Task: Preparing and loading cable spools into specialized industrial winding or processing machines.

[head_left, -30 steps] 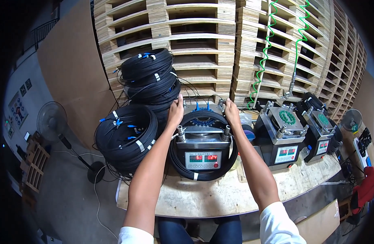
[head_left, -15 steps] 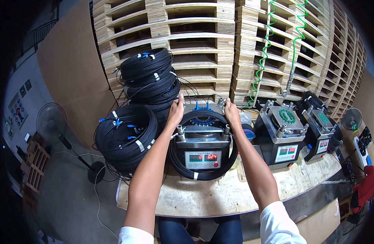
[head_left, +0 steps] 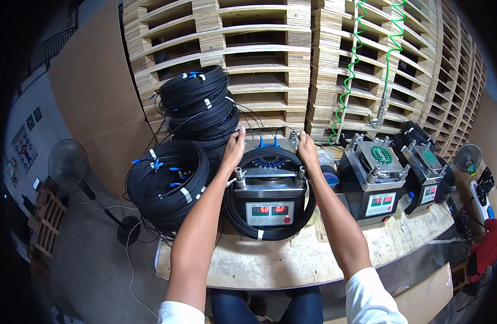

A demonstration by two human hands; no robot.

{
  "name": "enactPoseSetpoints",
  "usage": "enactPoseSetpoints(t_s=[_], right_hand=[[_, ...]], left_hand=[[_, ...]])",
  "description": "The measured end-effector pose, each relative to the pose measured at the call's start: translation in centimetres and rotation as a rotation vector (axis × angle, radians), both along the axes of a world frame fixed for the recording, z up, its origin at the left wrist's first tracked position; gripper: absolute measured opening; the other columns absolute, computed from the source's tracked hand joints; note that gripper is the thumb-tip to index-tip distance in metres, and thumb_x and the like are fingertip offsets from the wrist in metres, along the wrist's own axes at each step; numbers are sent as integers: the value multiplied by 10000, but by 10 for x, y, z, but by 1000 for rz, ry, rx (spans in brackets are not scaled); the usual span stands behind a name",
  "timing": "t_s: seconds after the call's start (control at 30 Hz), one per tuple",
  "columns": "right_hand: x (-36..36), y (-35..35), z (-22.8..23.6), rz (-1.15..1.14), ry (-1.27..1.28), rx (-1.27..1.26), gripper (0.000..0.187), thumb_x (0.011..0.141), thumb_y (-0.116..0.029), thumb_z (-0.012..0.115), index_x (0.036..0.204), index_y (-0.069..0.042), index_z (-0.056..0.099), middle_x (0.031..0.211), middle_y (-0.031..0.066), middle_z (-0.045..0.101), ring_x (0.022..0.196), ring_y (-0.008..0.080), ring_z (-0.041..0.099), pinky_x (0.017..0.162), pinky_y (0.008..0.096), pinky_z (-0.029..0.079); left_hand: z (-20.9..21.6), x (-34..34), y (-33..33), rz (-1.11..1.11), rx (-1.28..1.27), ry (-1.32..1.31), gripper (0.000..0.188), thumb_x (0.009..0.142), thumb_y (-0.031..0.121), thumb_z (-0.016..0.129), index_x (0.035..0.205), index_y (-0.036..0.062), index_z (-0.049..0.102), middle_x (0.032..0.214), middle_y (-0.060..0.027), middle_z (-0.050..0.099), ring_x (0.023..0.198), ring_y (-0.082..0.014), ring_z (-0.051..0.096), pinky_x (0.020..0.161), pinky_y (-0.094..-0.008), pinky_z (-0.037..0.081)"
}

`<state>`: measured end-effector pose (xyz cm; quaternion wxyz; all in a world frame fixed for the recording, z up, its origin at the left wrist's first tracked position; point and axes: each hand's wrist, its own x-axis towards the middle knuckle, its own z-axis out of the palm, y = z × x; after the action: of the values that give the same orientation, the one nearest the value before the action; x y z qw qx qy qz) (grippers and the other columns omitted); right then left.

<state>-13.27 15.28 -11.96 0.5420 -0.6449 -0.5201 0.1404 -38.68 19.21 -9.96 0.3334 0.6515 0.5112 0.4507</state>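
Observation:
A black and silver benchtop polishing machine (head_left: 270, 186), with a red digital display on its front, stands in front of me. A coil of black fibre-optic cable (head_left: 259, 234) loops around it, and blue connectors (head_left: 268, 143) sit in the fixture on its top. My left hand (head_left: 235, 149) is closed about the far left corner of the machine, thumb side up. At the far right corner, beside a metal post (head_left: 294, 136), my right hand (head_left: 308, 150) is closed likewise. The undersides of both hands' fingers are partly hidden.
Black cable coils (head_left: 167, 181) are stacked to the left. Two more polishing machines (head_left: 374, 178) with green-studded tops stand to the right on the wooden bench (head_left: 248, 267). Green coiled air hoses (head_left: 352, 70) hang before stacked pallets (head_left: 259, 40). A fan (head_left: 68, 164) stands at left.
The display readings on the machine in front of me have changed. The fitting on the right green hose has swung slightly. Both hands stay nearly in place.

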Motion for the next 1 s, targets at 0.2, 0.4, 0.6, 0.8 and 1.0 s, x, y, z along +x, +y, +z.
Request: enactPoseSetpoints(t_s=[0.2,0.4,0.6,0.8,1.0], right_hand=[[-2,-1,3,-76,-125,-155,557,1046,-435,317,1147,12,633,1072,352,615,1069,521,566,907,565,445],[-3,0,0,7,-74,54,536,1051,-406,329,1080,33,634,1003,350,620,1029,524,580,873,566,449],[-5,0,0,-21,-62,95,506,1053,-380,341,1056,36,628,971,343,626,1002,531,582,851,560,455],[-2,0,-1,-21,-76,47,537,1049,-398,337,1042,47,638,971,353,620,1005,527,586,854,572,452],[-10,-1,4,0,-156,-50,564,1048,-404,331,1010,58,651,972,369,607,1009,533,580,843,579,452]], left_hand=[[-2,-2,4,34,-19,23,958,917,770,324,1389,-55,453,1330,-307,539,1298,-401,493,1092,-423,357],[-5,-3,8,66,-57,44,972,913,775,319,1405,-54,439,1376,-312,505,1332,-414,458,1115,-428,336],[-2,-3,1,78,-31,45,947,921,765,319,1405,-38,444,1377,-309,504,1336,-408,454,1113,-431,339],[-10,-4,12,18,-14,20,933,925,759,325,1394,-37,459,1369,-298,515,1321,-392,473,1107,-428,342],[-13,-14,18,35,-53,41,947,925,765,309,1376,-52,467,1361,-312,514,1322,-408,466,1107,-424,341]])
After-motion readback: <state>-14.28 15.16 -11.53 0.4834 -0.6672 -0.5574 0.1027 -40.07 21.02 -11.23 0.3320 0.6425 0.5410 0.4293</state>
